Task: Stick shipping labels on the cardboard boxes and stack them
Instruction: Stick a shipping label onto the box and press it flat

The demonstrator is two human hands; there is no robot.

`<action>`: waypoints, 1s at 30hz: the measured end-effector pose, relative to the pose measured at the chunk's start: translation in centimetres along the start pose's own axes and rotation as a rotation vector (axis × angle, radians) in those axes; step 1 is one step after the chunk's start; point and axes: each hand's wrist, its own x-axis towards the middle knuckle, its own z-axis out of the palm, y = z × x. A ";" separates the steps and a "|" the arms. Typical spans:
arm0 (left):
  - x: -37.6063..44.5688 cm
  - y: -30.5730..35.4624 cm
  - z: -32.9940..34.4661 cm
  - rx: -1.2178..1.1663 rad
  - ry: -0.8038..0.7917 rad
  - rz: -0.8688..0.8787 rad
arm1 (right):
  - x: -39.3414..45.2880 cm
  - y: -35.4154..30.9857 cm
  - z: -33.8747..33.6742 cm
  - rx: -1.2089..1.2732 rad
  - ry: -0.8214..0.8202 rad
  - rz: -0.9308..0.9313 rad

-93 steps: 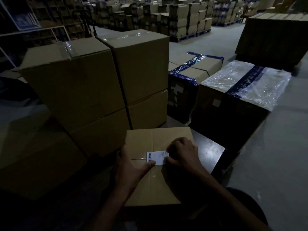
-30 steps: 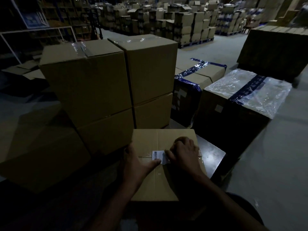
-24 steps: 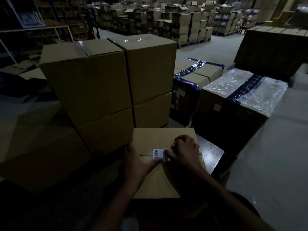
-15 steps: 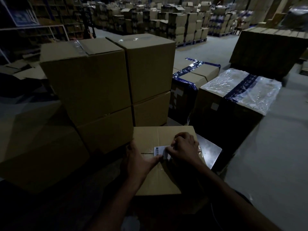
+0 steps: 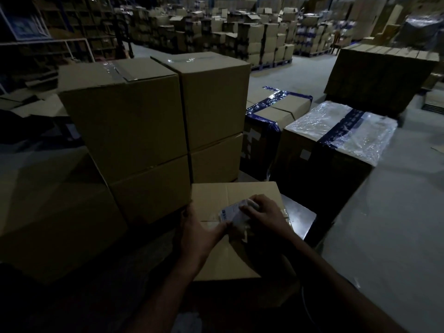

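A small cardboard box [image 5: 216,255] lies flat-topped right in front of me on a dark surface. A white shipping label [image 5: 230,211] with a barcode sits near the middle of its top; it looks blurred and partly raised off the cardboard. My right hand [image 5: 264,215] has its fingers curled over the label's right side and pinches it. My left hand [image 5: 197,231] rests on the box's left part, thumb stretched toward the label's lower left corner. The label's right half is hidden under my right fingers.
Two double-height stacks of big cartons [image 5: 125,116] [image 5: 213,97] stand just behind the box. A blue-taped carton [image 5: 276,109] and a plastic-wrapped one [image 5: 336,131] sit at the right. A low carton [image 5: 48,212] lies at the left; grey floor [image 5: 384,224] at the right.
The label lay flat under both hands before; now its left part looks lifted and blurred in my right hand. My left hand has stayed on the box.
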 end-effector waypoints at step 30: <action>1.1 0.2 0.3 -0.033 0.233 -0.079 | -1.8 0.6 -5.0 0.623 -0.139 0.053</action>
